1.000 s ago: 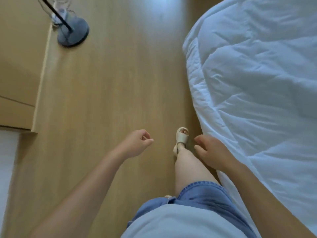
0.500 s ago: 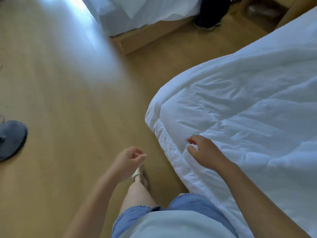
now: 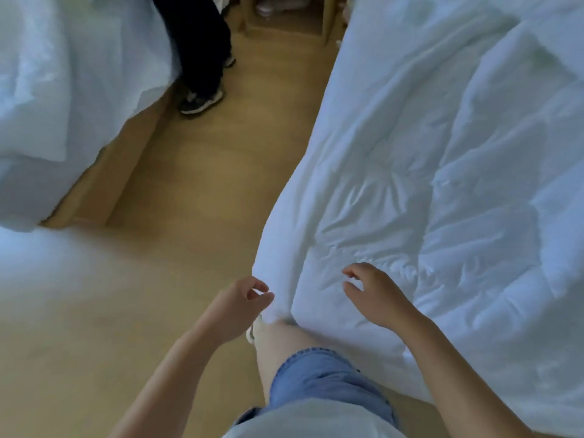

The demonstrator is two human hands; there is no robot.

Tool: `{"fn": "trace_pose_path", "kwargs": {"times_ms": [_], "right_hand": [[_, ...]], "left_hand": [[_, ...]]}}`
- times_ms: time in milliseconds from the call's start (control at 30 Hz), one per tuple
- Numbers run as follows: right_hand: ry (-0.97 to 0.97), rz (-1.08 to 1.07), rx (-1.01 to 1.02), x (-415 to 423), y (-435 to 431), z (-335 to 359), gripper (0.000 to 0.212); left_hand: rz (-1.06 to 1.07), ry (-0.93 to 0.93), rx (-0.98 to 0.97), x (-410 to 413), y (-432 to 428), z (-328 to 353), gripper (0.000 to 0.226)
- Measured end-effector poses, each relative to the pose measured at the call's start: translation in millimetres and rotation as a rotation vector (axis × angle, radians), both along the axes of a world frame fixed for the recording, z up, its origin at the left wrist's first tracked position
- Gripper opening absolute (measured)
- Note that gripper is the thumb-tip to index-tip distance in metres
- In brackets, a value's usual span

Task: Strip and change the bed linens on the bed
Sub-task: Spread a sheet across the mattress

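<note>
Duvet [image 3: 442, 184], white and rumpled, covers the bed on the right, its near left corner drooping just beside the person's bare knee. Their left hand [image 3: 240, 308] hangs right at that corner with fingers loosely curled and thumb close to the fabric, pinching nothing, while the right hand [image 3: 376, 295] is over the duvet's near part, fingers bent and parted, gripping nothing; whether its palm touches the cloth cannot be told. Across the wooden floor [image 3: 189, 200] a second white-covered bed [image 3: 47, 90] stands at the far left, with another person's dark trouser legs [image 3: 202, 42] and a dark shoe [image 3: 200, 101] beside it.
</note>
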State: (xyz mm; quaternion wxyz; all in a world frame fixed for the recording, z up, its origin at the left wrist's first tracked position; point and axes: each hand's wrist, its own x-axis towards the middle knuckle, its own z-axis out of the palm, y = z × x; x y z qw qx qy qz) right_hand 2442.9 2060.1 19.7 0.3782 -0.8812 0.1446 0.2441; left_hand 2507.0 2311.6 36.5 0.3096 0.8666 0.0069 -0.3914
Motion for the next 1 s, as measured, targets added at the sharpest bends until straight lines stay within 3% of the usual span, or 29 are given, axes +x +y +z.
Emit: {"fn": "trace_pose_path", "kwargs": {"times_ms": [167,300,533,667,800,933,1000], "right_hand": [[0.017,-0.223,-0.02,104.7,-13.3,-6.0,0.039],[-0.047,-0.337,-0.082,191.5,-39.5,17.3,0.039],[-0.144,-0.586,-0.134,339.7,-102.7,28.2,0.038],[-0.14,-0.809,-0.096,422.4,-127.8,21.5,0.037],[-0.118,-0.977,-0.04,497.8,-158.4,27.1,0.036],[-0.12,-1.087,-0.019,556.7,-214.2,21.2,0.032],[-0.126,-1.145,-0.006,585.2,-252.6,12.4,0.032]], "left_hand": [[-0.295,0.043,0.037,153.1,-28.1,1.0,0.012],[-0.403,0.001,0.017,271.8,-75.4,14.4,0.012],[-0.653,-0.037,-0.05,443.7,-208.1,6.7,0.012],[-0.881,-0.069,-0.084,554.3,-269.1,7.2,0.01],[-0.964,-0.101,-0.05,671.1,-338.8,12.2,0.008],[-1.051,-0.093,-0.093,737.4,-430.4,5.6,0.026],[-1.103,-0.094,-0.071,755.3,-482.8,-3.9,0.013]]}}
